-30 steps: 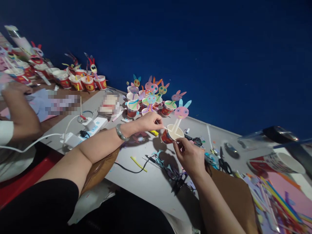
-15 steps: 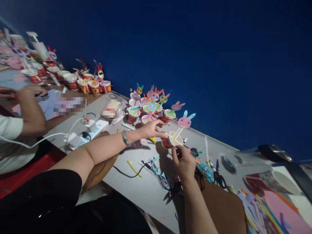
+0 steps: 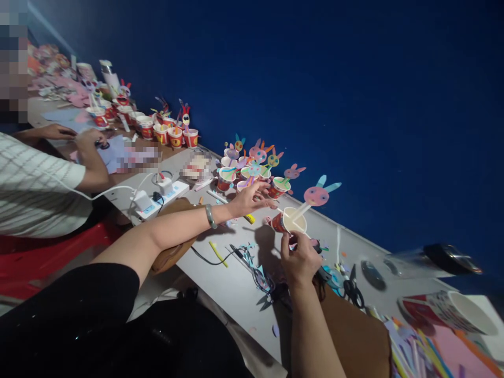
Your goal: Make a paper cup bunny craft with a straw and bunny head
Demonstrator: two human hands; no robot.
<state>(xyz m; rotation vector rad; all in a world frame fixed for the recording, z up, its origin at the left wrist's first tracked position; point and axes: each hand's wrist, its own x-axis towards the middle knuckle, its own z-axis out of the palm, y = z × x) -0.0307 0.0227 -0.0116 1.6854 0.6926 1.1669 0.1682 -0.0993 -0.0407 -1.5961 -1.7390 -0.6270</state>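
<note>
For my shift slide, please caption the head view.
Left hand and right hand at a paper cup with a pink rabbit face, more decorated cups clustered beyond.

A wide, plain black short sleeve of soft fabric (image 3: 74, 310) fills the lower left of the frame, its straight hem ending above the elbow. More black cloth (image 3: 189, 341), dotted with tiny pale glints, covers the body at bottom centre. A smooth, rounded grey-green bangle (image 3: 211, 216) with a glossy sheen circles the wrist behind the left hand (image 3: 251, 200), near the middle. The right hand (image 3: 301, 258) and forearm (image 3: 311, 320) are bare.
</note>
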